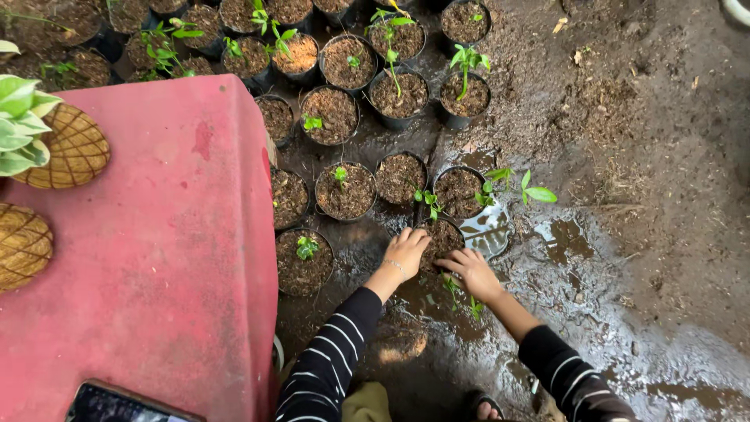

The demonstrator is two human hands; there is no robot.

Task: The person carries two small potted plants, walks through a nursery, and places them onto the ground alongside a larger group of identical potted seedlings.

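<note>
Black nursery pot (pixel 445 238) on wet ground, filled with dark soil, rim partly hidden by both hands. Left hand (pixel 406 252) resting on near-left edge of pot, fingers curled loosely over soil, gripping nothing visible. Right hand (pixel 471 268) at near-right edge, fingers spread flat, open, touching rim or soil; cannot tell which. Thin bracelet on left wrist. Striped black-and-white sleeves on both arms.

Small seedling (pixel 429 202) just behind this pot, leaves green. Neighbouring pot (pixel 459 192) behind it with leafy sprig (pixel 531 190) leaning out to right. Further soil-filled pots in rows beyond: pot with tiny sprout (pixel 346 191), pot of bare soil (pixel 401 178), another sprouted pot (pixel 303 261) near left, close to table edge. Back rows hold taller green seedlings (pixel 468 66), some pots with soil only.

Ground: dark mud, soaked, with shallow puddle (pixel 488 230) touching right side of handled pot; drier brown earth (pixel 641 101) with scattered leaf litter farther right. Loose green leaves (pixel 464 297) lying on mud under right forearm.

Red cloth-covered table (pixel 156 234) at left, stained in spots. On it: two woven basket planters (pixel 72 152), upper one carrying pale green and white foliage (pixel 19 121). Phone (pixel 117 405) at near edge of table, screen dark. Sandalled foot (pixel 484 406) at bottom of view.
</note>
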